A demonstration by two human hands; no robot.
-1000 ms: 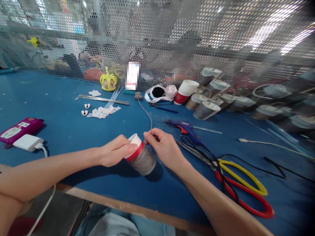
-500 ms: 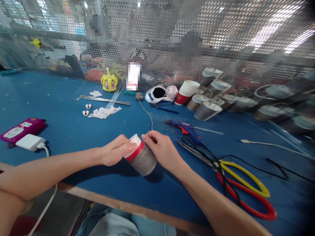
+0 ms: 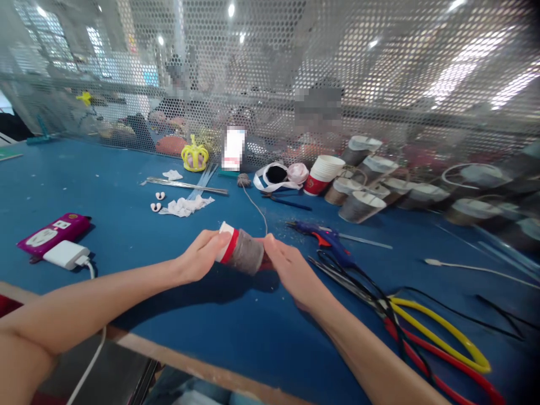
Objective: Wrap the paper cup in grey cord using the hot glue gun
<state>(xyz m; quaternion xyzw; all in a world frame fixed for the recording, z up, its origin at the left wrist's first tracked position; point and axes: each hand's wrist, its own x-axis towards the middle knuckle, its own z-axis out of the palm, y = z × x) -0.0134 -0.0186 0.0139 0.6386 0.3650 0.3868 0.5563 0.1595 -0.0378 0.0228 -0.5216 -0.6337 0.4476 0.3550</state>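
Observation:
A paper cup (image 3: 248, 251) lies tilted on its side above the table, its body wrapped in grey yarn, with a red band and a white end bare at the left. My left hand (image 3: 201, 254) is closed around that white end. At the cup's other end is my right hand (image 3: 289, 264), closed, its fingers partly hidden behind the cup. A strand of grey yarn (image 3: 258, 207) runs from a small yarn ball (image 3: 243, 180) at the back down to the right fingertips.
A glue gun (image 3: 323, 233) and large scissors (image 3: 371, 298) with red and yellow handles lie at the right, cords across them. Stacked paper cups (image 3: 323, 174) and several wrapped cups (image 3: 360, 206) stand behind. At the left is a purple power strip (image 3: 54, 233) with a white charger (image 3: 66, 254).
The cup has turned to lie more sideways and risen slightly. My right hand has gone from the cup's upper side near the red band to its far end. The camera view has shifted.

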